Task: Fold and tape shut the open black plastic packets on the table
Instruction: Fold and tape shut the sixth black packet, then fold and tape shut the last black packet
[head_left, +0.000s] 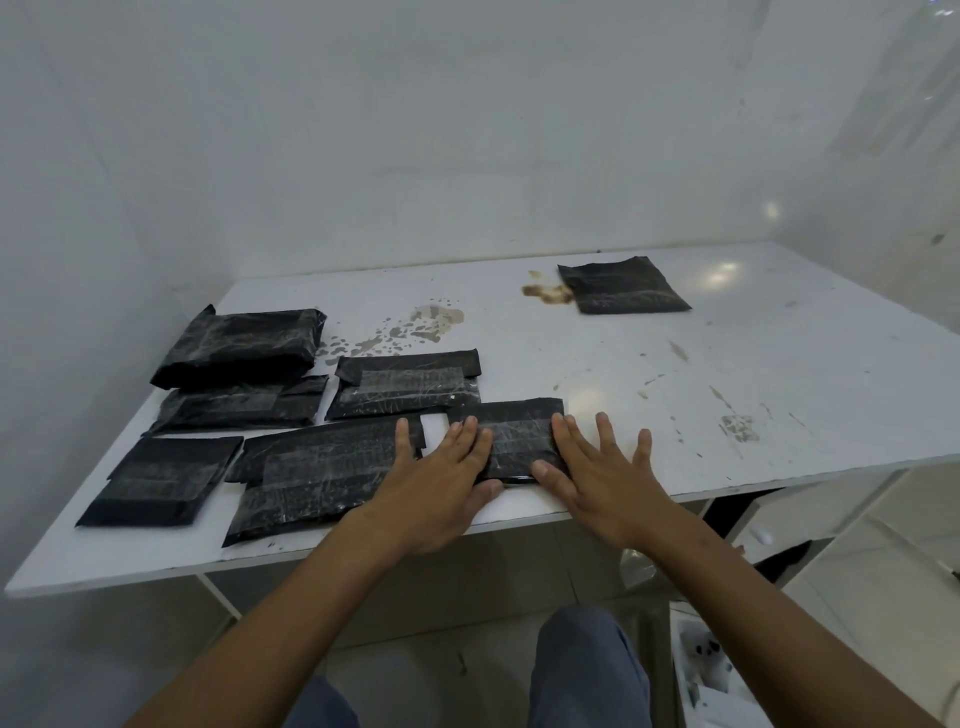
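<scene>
**Edges and open room**
- The white table (727, 395) stands in a corner, with its far and left edges close to the walls. Its near edge runs slanted across the view, and the frame cuts off its right end.
- The widest bare surface is the scuffed area right of the right hand (597, 478).
- Six packets crowd the left part of the table with narrow gaps between them.
  - The large packet (317, 478) and the near-left packet (161, 480) lie close to the near edge.
  - The middle packet (408, 384) lies behind them.
  - At far left, the bulky packet (239, 345) overlaps the flat packet (239, 405).
- The far packet (621, 286) lies alone near the far edge, beside a brown stain (545, 293). Grey splotches (415, 325) mark the centre of the table.

**Task item and grip**
- The worked packet (514, 441) is folded and crossed by clear tape. It lies flat just inside the near edge, just right of the large packet.
- The left hand (441, 483) presses palm-down on its left end with fingers straight. The little finger reaches onto the large packet.
- The right hand lies flat with fingers spread. Its thumb and first fingers are on the packet's right end, and the other fingers are on the table.
- Neither hand curls round anything.

**Hidden or unclear**
- The hands cover both ends of the worked packet, so its end folds cannot be checked.
- A glossy band crosses the far packet. Whether it is tape cannot be told.
- Below the table, the dark shapes and a white container (711, 670) are hard to make out.
</scene>
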